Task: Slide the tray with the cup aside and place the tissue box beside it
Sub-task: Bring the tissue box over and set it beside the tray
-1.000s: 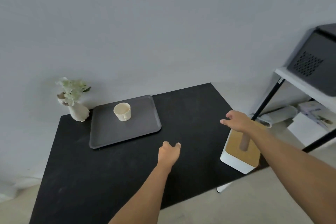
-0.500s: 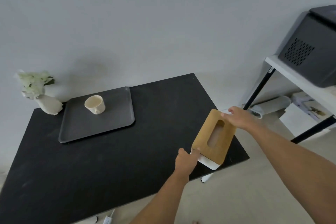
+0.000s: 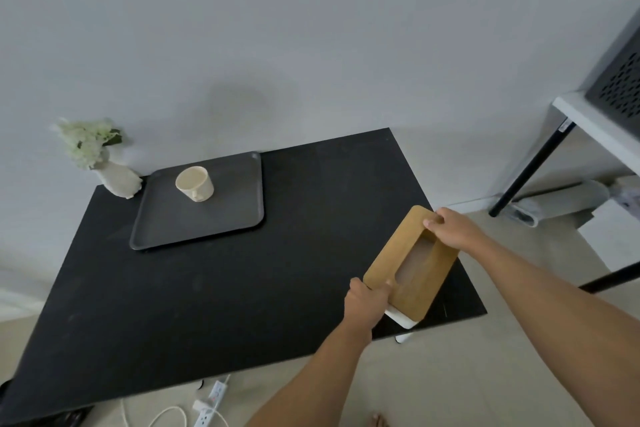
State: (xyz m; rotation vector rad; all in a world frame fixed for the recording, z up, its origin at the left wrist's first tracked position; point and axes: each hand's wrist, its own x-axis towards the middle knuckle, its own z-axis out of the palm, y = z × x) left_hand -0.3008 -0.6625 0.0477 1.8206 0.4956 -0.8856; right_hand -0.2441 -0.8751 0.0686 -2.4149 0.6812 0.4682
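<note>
A dark grey tray (image 3: 221, 218) lies at the back left of the black table (image 3: 207, 288), with a cream cup (image 3: 194, 183) standing on it. The tissue box (image 3: 420, 281), white with a wooden slotted lid, is tilted over the table's right front corner. My left hand (image 3: 367, 302) grips its near end and my right hand (image 3: 453, 230) grips its far end. The box is well to the right of the tray, apart from it.
A white vase with pale flowers (image 3: 100, 159) stands at the table's back left corner, next to the tray. A white shelf with black legs (image 3: 588, 128) carrying a dark perforated box stands to the right. A power strip and cable (image 3: 207, 409) lie on the floor in front.
My left hand has closed on the near end of the tissue box. Both hands now hold it over the table's right front corner. The view shifted right.
</note>
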